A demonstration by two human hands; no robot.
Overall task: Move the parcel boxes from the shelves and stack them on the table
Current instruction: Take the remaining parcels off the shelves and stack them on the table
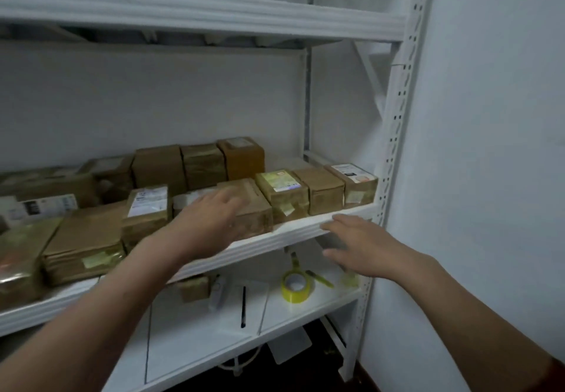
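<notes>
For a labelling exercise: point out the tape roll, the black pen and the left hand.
tape roll (298,297), head view, front wall.
black pen (243,307), head view, mid-shaft.
left hand (211,215), head view, its back.

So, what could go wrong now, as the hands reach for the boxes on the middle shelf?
1. The left hand lies over the brown box, which stands tight against the labelled box; pulling it out may drag or tip that neighbour.
2. The brown box is near the shelf edge and the right hand, open, is not on it; held by one hand, it could slip and fall toward the tape roll below.
</notes>
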